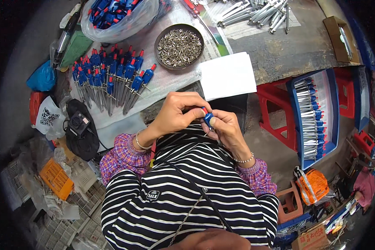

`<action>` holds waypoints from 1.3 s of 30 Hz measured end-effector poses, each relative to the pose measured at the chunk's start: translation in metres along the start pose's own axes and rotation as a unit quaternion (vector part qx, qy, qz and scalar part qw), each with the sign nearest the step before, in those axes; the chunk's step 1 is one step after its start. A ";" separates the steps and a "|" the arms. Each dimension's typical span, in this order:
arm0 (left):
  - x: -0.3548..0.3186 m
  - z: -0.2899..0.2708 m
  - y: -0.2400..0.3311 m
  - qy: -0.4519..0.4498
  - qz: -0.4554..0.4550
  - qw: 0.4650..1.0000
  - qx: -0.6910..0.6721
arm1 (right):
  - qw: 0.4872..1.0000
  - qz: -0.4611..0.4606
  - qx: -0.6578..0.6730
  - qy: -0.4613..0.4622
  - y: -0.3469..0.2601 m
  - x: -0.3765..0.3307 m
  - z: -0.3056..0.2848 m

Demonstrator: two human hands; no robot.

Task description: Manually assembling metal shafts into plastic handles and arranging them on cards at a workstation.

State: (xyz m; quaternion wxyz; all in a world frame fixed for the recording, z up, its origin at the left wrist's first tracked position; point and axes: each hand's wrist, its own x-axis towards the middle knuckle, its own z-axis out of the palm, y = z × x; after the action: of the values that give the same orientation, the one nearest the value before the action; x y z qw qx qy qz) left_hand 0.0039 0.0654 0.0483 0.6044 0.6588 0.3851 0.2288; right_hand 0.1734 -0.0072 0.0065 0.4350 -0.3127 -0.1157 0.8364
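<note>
In front of my chest I hold a small blue plastic piece with a red tip (208, 118), and a thin metal pin sticks out below it. My left hand (177, 112) pinches at its red end with thumb and forefinger. The fingers of my right hand (228, 128) are closed round the blue body, the thumb pressed on it. On the table to the left lies a fanned pile of blue-and-red pieces with metal rods (108, 79). A round dark bowl (157, 55) full of small metal pins stands beyond my hands, beside a white sheet of paper (228, 76).
A clear plastic bag (125, 32) of blue-and-red parts sits at the far left. Metal rods (262, 14) lie at the back. To the right, a blue tray (328, 151) of similar pieces rests on red stools (277, 116). A black pouch (81, 141) lies at the left edge.
</note>
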 end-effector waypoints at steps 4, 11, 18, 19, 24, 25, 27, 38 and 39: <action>0.004 -0.003 0.000 -0.016 -0.001 1.000 -0.023 | 0.999 -0.016 -0.025 -0.014 0.000 0.000 -0.005; 0.004 -0.003 -0.006 -0.043 0.047 0.998 -0.015 | 0.999 -0.005 -0.041 -0.018 -0.002 -0.004 -0.005; -0.007 0.010 -0.005 0.017 0.038 0.999 0.027 | 0.995 0.069 0.078 -0.002 0.002 -0.004 -0.003; -0.008 0.012 -0.005 0.031 0.041 0.998 0.035 | 0.994 0.070 0.080 -0.002 0.002 -0.004 -0.004; -0.002 0.003 -0.007 -0.026 0.082 0.996 0.000 | 0.998 0.058 0.015 -0.006 0.001 -0.006 -0.002; -0.001 0.001 -0.007 -0.025 0.080 0.996 0.000 | 0.999 0.034 -0.021 -0.002 0.002 -0.007 -0.001; 0.004 -0.002 -0.009 -0.067 0.095 0.993 -0.022 | 0.999 0.031 -0.037 0.011 0.004 -0.008 -0.001; 0.023 -0.003 0.005 -0.016 0.088 0.996 0.019 | 0.998 -0.035 -0.043 -0.013 -0.013 -0.006 -0.004; 0.028 -0.006 0.010 -0.015 0.067 0.998 0.010 | 0.997 -0.054 -0.059 -0.016 -0.015 -0.007 -0.006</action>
State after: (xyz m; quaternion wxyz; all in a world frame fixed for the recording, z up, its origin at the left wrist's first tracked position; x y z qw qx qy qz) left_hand 0.0188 0.0912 0.0544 0.5869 0.6924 0.3335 0.2547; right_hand 0.1905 -0.0040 0.0115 0.4584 -0.3179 -0.1885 0.8083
